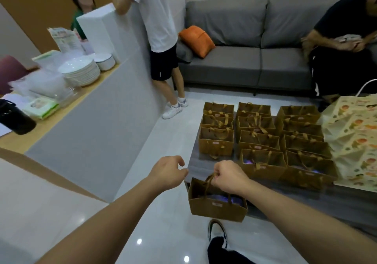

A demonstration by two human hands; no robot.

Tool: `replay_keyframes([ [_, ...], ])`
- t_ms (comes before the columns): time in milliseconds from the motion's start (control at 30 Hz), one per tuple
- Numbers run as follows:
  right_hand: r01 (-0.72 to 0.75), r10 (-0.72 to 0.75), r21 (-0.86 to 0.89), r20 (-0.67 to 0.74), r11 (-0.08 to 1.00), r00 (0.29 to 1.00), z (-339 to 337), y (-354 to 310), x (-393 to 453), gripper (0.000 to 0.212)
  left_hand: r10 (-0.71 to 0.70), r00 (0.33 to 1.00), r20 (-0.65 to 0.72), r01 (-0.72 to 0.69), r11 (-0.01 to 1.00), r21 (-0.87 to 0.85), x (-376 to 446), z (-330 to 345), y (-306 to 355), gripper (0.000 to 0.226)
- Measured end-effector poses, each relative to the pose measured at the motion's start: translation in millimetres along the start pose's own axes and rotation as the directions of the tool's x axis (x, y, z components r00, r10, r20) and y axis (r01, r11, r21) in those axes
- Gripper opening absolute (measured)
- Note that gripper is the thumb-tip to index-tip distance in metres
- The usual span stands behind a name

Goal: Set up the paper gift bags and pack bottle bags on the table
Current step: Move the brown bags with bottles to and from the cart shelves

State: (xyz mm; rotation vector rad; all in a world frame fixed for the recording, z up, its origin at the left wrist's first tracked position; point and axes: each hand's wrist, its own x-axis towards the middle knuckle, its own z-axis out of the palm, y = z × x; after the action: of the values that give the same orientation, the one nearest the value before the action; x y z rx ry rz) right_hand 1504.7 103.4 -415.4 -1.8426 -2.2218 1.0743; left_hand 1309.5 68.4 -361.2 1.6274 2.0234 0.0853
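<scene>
right hand [229, 175]: fingers clenched round the ribbon handles of a small brown kraft-paper gift bag [217, 201], carrying it by the top
left hand [170, 171]: holds nothing; fingers loosely curled, released, hovering just left of the carried bag's handles
carried bag: hangs at the near left corner of the low dark grey bench [199, 169], partly over the white tiled floor [163, 223]; whether its base touches the bench edge, cannot tell; something dark with a bluish sheen shows inside, too blurred to name
bags already set: three rows of matching brown paper gift bags [263, 139] stand upright on the bench, handles up, close together; left row looks shorter, with bare bench in front of it
beside them: a large cream patterned paper bag [355, 141] lies at the right end of the bench, touching the right row
step in hand: judged to be placing a packed bag into the array
next move calls for: lifting the bag clear of the bench edge, carrying it forward to the open spot at the near end of the left row, setting it flat and square with its neighbours; the free left hand could steady the side so it does not tip
risk: a bag hung by soft handles may swing and knock the front row
surroundings: grey sofa [255, 59] with an orange cushion [196, 40] behind; other people nearby, uninvolved
</scene>
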Motion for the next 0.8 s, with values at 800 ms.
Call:
replay_keyframes([
  [800,-0.111,0.118,-0.053,0.156,0.992,0.981,-11.4,70.0,238.1,0.032,-0.095,0.941,0.325,0.051,0.989,0.140,229.5,15.6,33.4,0.036],
])
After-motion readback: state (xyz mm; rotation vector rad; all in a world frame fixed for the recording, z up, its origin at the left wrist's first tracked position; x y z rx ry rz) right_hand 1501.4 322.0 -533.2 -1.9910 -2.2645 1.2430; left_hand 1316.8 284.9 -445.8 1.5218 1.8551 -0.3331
